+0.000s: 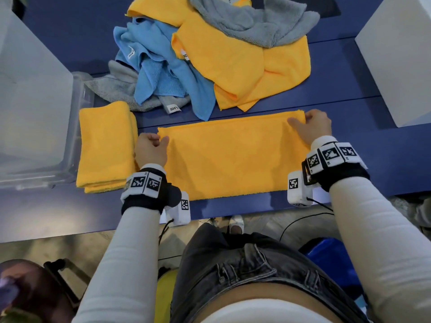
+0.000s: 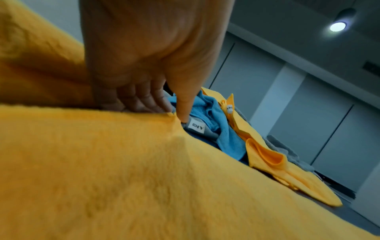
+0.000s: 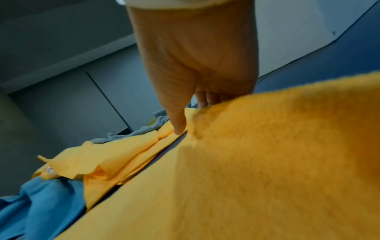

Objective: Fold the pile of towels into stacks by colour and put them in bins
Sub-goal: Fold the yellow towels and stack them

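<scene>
Since both hands are pinching the far corners of the half-folded yellow towel (image 1: 233, 157), everything turns on how that strip lies: its long axis runs left to right across the table (image 1: 233, 209), right in front of the person. The left hand (image 1: 151, 150) has thumb and curled fingers on the far-left corner, the right hand (image 1: 311, 127) does the same on the far-right corner, so each grip is closed on cloth, one per end. Looks to me like the next fold brings one short end over to the other, and neither hand is nearer, they're symmetric.

Room-wise: the near edge of the towel sits close to the table's front edge, so not much slack there. Just beside the left hand lies the already folded yellow towel (image 1: 106, 148), nearly touching the strip's left end, with a clear bin (image 1: 74, 127) beyond it. Behind, the unfolded pile (image 1: 210, 54) of blue, grey and yellow towels sits near the far edge. A white bin (image 1: 401, 54) stands to the right, well apart.
</scene>
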Available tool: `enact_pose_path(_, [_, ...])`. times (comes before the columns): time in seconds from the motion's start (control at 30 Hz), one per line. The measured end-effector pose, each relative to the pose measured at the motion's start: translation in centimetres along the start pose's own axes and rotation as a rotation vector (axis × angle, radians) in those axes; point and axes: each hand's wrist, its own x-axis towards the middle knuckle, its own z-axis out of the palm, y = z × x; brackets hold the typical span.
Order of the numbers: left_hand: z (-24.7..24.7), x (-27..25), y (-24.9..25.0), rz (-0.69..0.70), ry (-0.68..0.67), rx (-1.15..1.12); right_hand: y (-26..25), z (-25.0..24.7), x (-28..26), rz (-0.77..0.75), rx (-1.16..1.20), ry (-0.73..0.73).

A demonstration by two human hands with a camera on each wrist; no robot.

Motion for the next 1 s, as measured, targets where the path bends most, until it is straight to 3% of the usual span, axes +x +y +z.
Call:
enact_pose_path(0.2, [1.0,0.4,-0.5,0.134,0.137,-0.039,0.6,0.7,0.9,-0.006,-0.078,0.02])
enact_pose_path(0.7, [2.1,1.8,-0.1,-0.028,0.183,0.135,-0.2,1.0,1.5,0.0,-0.289,-0.009])
enact_pose_path(0.83, [2.3,2.3,0.4,0.046,0.229,0.069,-0.3,0.9,1.8,-0.002,-0.304,-0.018])
enact_pose_path(1.0, [2.7,3.1,-0.3,0.017,0.155,0.119,-0.7,0.9,1.8,0.0,-0.351,-0.022])
